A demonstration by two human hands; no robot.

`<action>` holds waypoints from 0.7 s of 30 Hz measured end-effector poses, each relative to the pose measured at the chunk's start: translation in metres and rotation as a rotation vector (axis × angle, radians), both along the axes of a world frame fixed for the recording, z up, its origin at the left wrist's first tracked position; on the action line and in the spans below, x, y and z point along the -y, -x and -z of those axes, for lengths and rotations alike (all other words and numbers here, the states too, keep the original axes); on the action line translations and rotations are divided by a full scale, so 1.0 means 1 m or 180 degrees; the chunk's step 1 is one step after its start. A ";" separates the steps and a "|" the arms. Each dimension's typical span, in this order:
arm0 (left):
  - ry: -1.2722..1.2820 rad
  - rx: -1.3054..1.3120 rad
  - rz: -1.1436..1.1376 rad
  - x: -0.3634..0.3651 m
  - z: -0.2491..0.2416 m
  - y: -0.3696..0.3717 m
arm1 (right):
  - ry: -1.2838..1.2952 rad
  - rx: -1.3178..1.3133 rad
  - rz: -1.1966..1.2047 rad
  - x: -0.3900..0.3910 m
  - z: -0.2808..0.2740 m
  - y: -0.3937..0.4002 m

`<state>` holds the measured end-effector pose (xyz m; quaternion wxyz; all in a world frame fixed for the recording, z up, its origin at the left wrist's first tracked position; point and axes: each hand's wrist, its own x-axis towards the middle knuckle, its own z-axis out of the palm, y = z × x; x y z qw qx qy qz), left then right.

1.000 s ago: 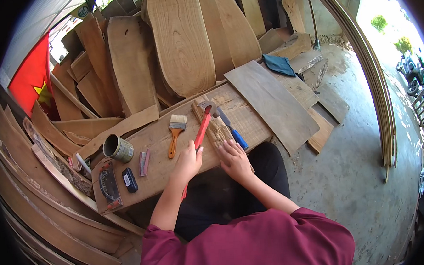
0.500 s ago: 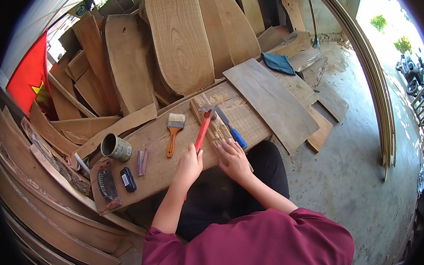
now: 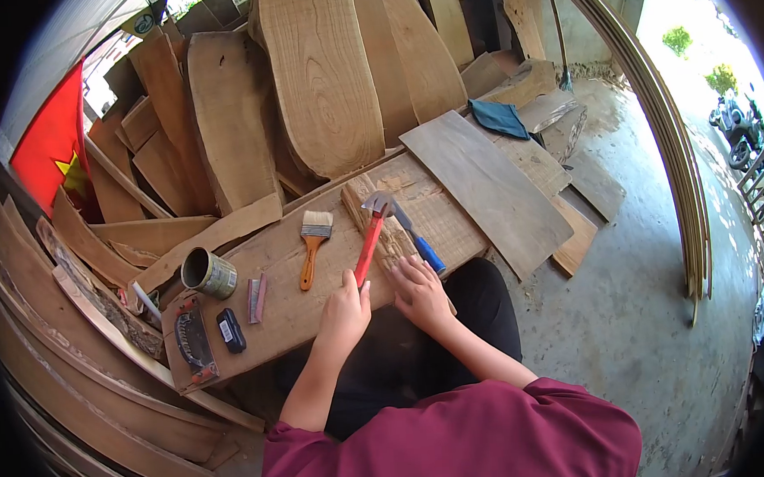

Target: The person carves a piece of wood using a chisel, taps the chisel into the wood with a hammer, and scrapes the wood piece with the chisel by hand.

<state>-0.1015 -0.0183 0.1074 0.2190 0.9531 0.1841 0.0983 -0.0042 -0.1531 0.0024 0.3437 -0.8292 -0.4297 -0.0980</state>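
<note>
My left hand (image 3: 345, 311) is wrapped round the red handle of a hammer (image 3: 371, 243), whose metal head lies over a rough strip of wood (image 3: 390, 238) on the bench. My right hand (image 3: 419, 293) rests flat on the near end of that strip, fingers stretched out. Just right of the strip lies a chisel (image 3: 427, 252) with a blue handle, its blade partly behind the hammer head. A paintbrush (image 3: 313, 242) with an orange handle lies left of the hammer.
On the bench (image 3: 274, 324) are a tin can (image 3: 210, 274), a black block (image 3: 230, 330), a pinkish stick (image 3: 257, 298) and a metal tool (image 3: 194, 341). A grey board (image 3: 492, 189) and blue cloth (image 3: 498, 118) lie right. Tall planks (image 3: 326, 77) lean behind.
The hammer and my left hand have shifted very slightly, with the hammer head a little lower. My right hand stays on the wood strip. The whole view has moved slightly.
</note>
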 end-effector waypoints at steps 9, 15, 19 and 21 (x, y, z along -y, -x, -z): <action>0.0107 -0.0034 0.0188 0.006 0.001 0.003 | -0.0009 0.0024 0.0027 -0.001 0.002 0.000; -0.0104 -0.0240 0.0175 -0.002 0.020 0.000 | -0.0045 0.0074 0.0045 0.000 0.004 0.000; -0.0083 -0.0150 0.0121 0.003 0.003 0.002 | -0.0046 0.0068 0.0034 -0.001 0.003 0.000; -0.0074 -0.0101 0.0028 0.003 0.005 0.002 | -0.0061 0.0063 0.0033 -0.001 0.003 -0.001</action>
